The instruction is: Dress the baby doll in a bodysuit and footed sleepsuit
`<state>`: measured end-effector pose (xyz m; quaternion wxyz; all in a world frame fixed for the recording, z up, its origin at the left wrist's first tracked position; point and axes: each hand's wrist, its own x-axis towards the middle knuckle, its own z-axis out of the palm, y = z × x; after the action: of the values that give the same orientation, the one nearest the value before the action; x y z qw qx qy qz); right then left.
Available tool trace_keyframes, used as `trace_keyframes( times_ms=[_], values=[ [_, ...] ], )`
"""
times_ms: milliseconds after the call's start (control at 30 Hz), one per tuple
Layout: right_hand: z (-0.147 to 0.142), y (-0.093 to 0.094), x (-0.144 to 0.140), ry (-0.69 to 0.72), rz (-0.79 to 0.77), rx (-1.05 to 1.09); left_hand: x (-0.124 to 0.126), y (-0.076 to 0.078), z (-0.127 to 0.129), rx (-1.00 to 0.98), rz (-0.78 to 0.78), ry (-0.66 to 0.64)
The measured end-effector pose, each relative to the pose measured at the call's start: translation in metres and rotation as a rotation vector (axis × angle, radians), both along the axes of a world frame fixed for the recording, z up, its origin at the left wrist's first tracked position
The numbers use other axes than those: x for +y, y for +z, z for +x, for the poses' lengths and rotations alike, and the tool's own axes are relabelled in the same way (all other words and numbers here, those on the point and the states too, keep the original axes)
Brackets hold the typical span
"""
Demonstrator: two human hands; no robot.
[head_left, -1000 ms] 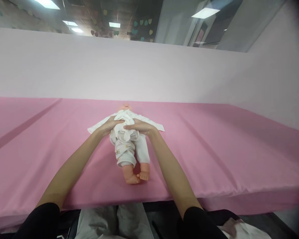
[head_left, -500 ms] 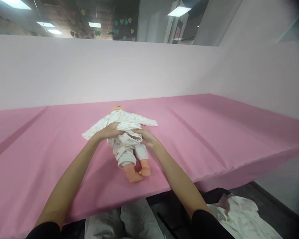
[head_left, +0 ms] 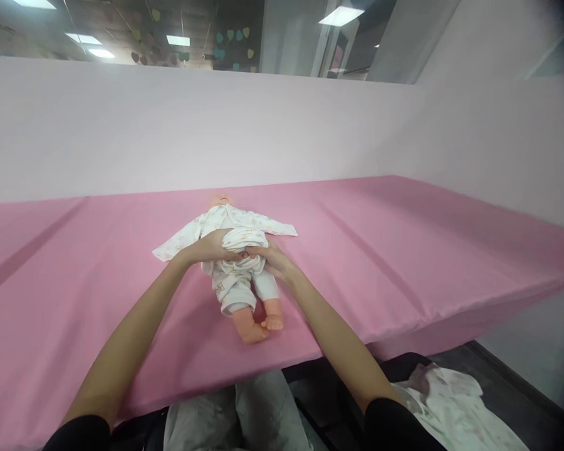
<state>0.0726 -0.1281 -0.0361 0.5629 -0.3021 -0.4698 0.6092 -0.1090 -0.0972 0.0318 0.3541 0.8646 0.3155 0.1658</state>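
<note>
Both hands, left hand [head_left: 210, 246] and right hand [head_left: 269, 258], grip bunched clothing [head_left: 239, 239] at the belly of a baby doll [head_left: 237, 275] lying lengthwise, feet nearest, on the pink worktop [head_left: 404, 250].

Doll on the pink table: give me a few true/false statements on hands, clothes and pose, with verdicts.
1. The doll lies on its back on the pink table, feet toward the camera. True.
2. Only the left hand touches the doll. False: the right hand is on it too, both at the bunched white top over its middle.
3. The doll's feet are bare. True.
4. The top's sleeves are folded under the doll. False: they lie spread out flat to either side.
5. More white patterned cloth lies below the table edge, at lower right. True.
</note>
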Motion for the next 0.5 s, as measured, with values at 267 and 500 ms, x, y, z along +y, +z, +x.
trace_keyframes(
  times_ms=[267, 500],
  values=[
    [-0.01, 0.006, -0.013, 0.042, 0.01, -0.047, -0.013, -0.013, 0.023, 0.236, 0.867, 0.071],
    [0.011, 0.02, -0.032, -0.081, 0.118, -0.44, -0.011, -0.008, 0.014, 0.512, 0.85, 0.2]
  ],
)
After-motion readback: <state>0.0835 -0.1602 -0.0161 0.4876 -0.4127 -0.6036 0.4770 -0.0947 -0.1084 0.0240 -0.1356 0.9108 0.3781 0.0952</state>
